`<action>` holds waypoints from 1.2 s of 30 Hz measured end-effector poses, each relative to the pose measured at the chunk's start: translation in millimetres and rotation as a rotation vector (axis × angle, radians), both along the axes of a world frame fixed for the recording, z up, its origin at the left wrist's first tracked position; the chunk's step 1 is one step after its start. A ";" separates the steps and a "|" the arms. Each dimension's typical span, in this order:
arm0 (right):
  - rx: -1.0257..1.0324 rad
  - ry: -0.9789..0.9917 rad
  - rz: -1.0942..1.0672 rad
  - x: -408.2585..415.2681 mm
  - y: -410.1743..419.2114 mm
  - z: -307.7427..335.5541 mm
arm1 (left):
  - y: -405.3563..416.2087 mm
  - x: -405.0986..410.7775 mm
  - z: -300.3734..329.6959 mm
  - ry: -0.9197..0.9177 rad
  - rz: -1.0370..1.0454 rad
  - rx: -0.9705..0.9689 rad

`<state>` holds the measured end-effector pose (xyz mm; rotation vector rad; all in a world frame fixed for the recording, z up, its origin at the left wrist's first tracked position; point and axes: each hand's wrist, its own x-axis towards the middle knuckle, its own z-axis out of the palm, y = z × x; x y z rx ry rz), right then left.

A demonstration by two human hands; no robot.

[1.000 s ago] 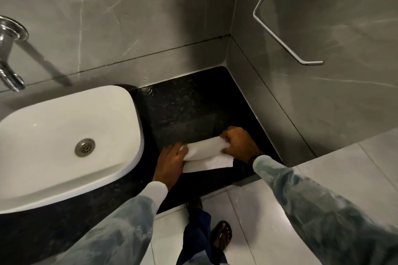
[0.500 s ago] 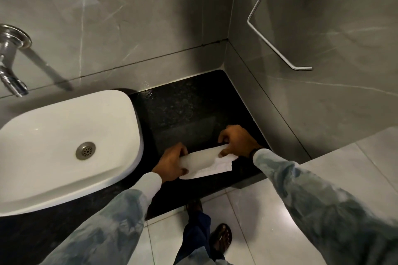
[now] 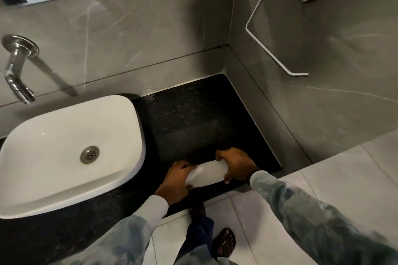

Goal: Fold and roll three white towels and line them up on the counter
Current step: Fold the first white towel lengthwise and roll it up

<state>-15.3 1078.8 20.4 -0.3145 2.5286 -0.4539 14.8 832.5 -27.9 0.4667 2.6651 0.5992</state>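
Both hands are wrapped around one white towel (image 3: 206, 173) that's rolled into a short, fat cylinder, sitting at the near edge of the black counter (image 3: 193, 118). The left hand (image 3: 177, 180) has the left end, fingers curled over the top of the roll and the back of the hand facing up, wrist bent a little so the forearm comes in from below and slightly left. The right hand (image 3: 235, 164) clamps the other end, fingers draped over the far side and the thumb tucked down on the near side — you can see a pale thumbnail at the bottom edge of the roll. Both arms are in long mottled grey sleeves, the left one with a lighter cuff, and the right forearm reaches in at a long diagonal from the lower right. The roll lies between the two hands, tilted so its right end is a bit farther away than its left. I can't tell if it's pressed flat on the stone or lifted a touch. Just left of the left hand is the white sink basin (image 3: 53, 174), nearly touching the knuckles, with the tap (image 3: 18, 75) on the wall beyond it. Up and right of the right hand, well apart, hangs a chrome towel ring (image 3: 265, 43) on the side wall.
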 end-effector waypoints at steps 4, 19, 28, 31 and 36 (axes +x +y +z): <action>-0.030 -0.098 -0.060 -8.4 2.0 2.0 | 5.9 -18.5 13.4 0.035 -0.123 -0.220; -0.179 0.086 -0.490 -103.5 -4.9 -12.8 | 58.7 -227.9 33.3 0.446 -0.511 -0.354; -0.135 0.243 -0.748 -210.5 0.1 -48.2 | 95.2 -390.6 6.9 0.478 -0.552 -0.191; -0.167 0.324 -0.843 -229.9 0.5 -57.2 | 120.8 -414.0 10.5 0.341 -0.465 -0.012; -0.138 0.341 -0.929 -242.9 1.2 -59.0 | 135.3 -427.2 8.2 0.336 -0.418 -0.080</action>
